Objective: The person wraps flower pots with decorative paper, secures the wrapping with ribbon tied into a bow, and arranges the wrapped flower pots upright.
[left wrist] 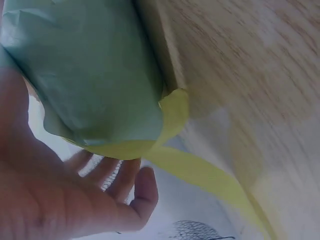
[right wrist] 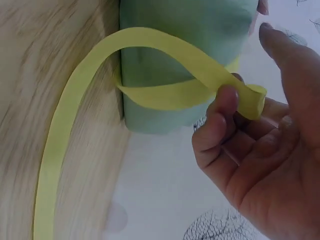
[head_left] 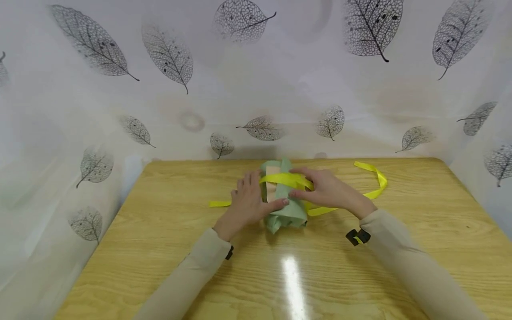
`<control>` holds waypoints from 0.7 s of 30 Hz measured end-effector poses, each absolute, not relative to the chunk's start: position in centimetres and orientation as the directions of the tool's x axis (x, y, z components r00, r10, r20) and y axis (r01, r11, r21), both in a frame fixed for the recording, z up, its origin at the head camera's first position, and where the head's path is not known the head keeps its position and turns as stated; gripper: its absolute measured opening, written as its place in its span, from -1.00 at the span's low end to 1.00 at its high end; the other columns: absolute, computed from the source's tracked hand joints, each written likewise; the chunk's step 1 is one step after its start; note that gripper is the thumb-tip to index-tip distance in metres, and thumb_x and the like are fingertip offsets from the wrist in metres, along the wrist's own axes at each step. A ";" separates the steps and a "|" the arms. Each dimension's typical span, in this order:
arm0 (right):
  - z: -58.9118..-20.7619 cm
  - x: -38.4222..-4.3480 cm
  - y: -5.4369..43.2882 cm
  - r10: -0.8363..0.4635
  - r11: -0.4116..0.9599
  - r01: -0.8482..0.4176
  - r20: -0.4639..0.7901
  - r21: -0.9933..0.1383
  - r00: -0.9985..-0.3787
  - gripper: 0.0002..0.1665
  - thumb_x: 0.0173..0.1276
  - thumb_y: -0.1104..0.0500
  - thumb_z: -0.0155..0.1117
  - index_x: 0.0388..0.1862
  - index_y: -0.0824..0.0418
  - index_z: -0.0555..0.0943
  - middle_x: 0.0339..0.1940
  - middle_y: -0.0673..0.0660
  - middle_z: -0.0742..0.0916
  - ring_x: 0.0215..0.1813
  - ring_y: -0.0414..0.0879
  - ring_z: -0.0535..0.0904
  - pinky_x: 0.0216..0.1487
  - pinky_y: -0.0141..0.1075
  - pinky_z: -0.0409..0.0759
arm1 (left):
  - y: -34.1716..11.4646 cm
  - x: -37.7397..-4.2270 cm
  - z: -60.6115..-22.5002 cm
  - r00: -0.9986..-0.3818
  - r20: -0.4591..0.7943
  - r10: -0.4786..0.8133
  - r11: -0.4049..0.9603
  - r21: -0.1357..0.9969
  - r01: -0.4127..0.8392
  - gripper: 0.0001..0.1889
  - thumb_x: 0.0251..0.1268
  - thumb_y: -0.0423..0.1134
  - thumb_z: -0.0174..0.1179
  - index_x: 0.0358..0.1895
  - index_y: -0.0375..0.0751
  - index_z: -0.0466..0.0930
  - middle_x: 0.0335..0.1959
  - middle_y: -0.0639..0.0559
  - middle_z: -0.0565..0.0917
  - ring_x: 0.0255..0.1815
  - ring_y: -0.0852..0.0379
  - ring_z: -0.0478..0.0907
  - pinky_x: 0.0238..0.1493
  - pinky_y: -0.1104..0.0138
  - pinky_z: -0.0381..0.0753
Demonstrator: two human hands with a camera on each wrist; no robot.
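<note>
A package wrapped in pale green paper (head_left: 297, 209), with a beige strip (head_left: 271, 191) showing on top, lies near the table's far edge. Yellow ribbon (head_left: 284, 179) crosses its top. My left hand (head_left: 246, 204) rests at its left side, thumb across the top; in the left wrist view its relaxed fingers lie beside the package and ribbon. From the right, my right hand (head_left: 334, 189) holds the ribbon. The right wrist view shows the curled fingers (right wrist: 210, 132) pinching a bent part of the ribbon (right wrist: 145, 37), which arches over another strand against the green side.
The long ribbon tail (head_left: 382, 180) curves over the wooden table (head_left: 420, 249) to the right. A short ribbon end (head_left: 220, 204) lies on the left. Behind the table hangs a white cloth (head_left: 304, 98) printed with dark leaves.
</note>
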State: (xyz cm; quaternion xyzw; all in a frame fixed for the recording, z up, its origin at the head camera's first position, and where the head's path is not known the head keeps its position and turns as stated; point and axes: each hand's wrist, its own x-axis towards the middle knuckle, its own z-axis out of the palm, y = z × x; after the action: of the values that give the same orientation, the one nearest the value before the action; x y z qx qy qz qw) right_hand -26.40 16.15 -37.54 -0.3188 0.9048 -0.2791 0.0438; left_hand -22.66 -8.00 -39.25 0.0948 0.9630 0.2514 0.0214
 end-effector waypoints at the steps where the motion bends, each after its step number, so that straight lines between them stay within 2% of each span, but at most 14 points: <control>1: -37.7 -26.5 15.8 -0.603 0.639 -0.549 0.093 -0.539 -0.792 -0.29 0.40 -0.15 0.39 0.42 0.12 0.49 -0.63 -0.10 0.39 -0.60 -0.27 0.24 -0.52 -0.36 0.31 | -8.1 -22.8 -39.4 -0.979 0.002 0.205 0.848 0.498 0.179 0.18 0.10 0.55 0.23 0.62 -0.09 -0.02 0.57 -0.20 0.20 0.50 -0.36 0.20 0.32 -0.33 0.33; 5: -37.9 -26.6 14.9 -0.608 0.603 -0.540 0.101 -0.587 -0.788 -0.48 0.36 -0.07 0.45 0.18 0.16 0.63 -0.63 -0.07 0.46 -0.63 -0.27 0.28 -0.55 -0.37 0.34 | -8.6 -23.5 -39.8 -0.966 -0.021 0.258 0.816 0.540 0.206 0.13 0.14 0.51 0.23 0.61 -0.09 0.05 0.58 -0.11 0.26 0.53 -0.31 0.21 0.36 -0.35 0.30; 9: -37.9 -26.3 14.6 -0.605 0.571 -0.543 0.132 -0.615 -0.785 -0.68 0.35 0.01 0.47 -0.03 0.14 0.69 -0.40 0.01 0.70 -0.64 -0.30 0.27 -0.54 -0.39 0.37 | -8.9 -24.1 -40.0 -0.956 -0.025 0.293 0.799 0.555 0.231 0.09 0.14 0.49 0.26 0.60 -0.09 0.10 0.57 -0.10 0.30 0.54 -0.27 0.23 0.40 -0.34 0.28; 11: -37.9 -26.2 14.4 -0.609 0.563 -0.558 0.151 -0.610 -0.779 -0.73 0.36 0.03 0.47 -0.07 0.13 0.70 -0.38 0.02 0.72 -0.65 -0.31 0.23 -0.54 -0.39 0.36 | -9.0 -24.2 -39.9 -0.954 -0.021 0.298 0.800 0.551 0.238 0.11 0.13 0.49 0.27 0.60 -0.10 0.11 0.56 -0.12 0.30 0.53 -0.25 0.26 0.42 -0.29 0.30; 14: -38.0 -26.0 14.3 -0.605 0.558 -0.569 0.173 -0.604 -0.777 -0.76 0.37 0.05 0.45 -0.08 0.14 0.72 -0.42 0.01 0.70 -0.65 -0.32 0.18 -0.53 -0.39 0.33 | -9.4 -24.0 -39.9 -0.955 0.021 0.295 0.792 0.554 0.257 0.07 0.12 0.49 0.29 0.57 -0.11 0.18 0.47 -0.14 0.36 0.41 -0.17 0.41 0.36 -0.14 0.47; 17: -38.1 -25.9 14.4 -0.602 0.553 -0.578 0.192 -0.600 -0.775 -0.77 0.38 0.07 0.45 -0.09 0.17 0.73 -0.49 -0.01 0.67 -0.67 -0.32 0.15 -0.55 -0.39 0.29 | -10.2 -23.9 -40.3 -0.952 0.103 0.287 0.719 0.634 0.285 -0.17 0.26 0.35 0.29 0.44 -0.12 0.37 0.28 -0.10 0.49 0.16 -0.04 0.55 0.14 0.07 0.63; 21: -37.9 -25.6 14.5 -0.596 0.556 -0.579 0.200 -0.596 -0.778 -0.78 0.38 0.08 0.45 -0.10 0.17 0.74 -0.52 -0.02 0.66 -0.69 -0.33 0.12 -0.56 -0.40 0.27 | -11.6 -24.4 -40.9 -0.925 0.219 0.311 0.584 0.723 0.368 -0.66 0.47 -0.04 0.26 0.12 -0.17 0.63 -0.06 -0.03 0.69 -0.14 0.11 0.62 -0.09 0.27 0.66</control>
State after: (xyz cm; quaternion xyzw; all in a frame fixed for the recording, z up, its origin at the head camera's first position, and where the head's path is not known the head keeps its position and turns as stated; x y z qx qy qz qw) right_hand -25.63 14.49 -37.91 -0.3331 0.8819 -0.3333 0.0124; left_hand -24.37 -11.57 -40.85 0.1909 0.8894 0.4139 -0.0344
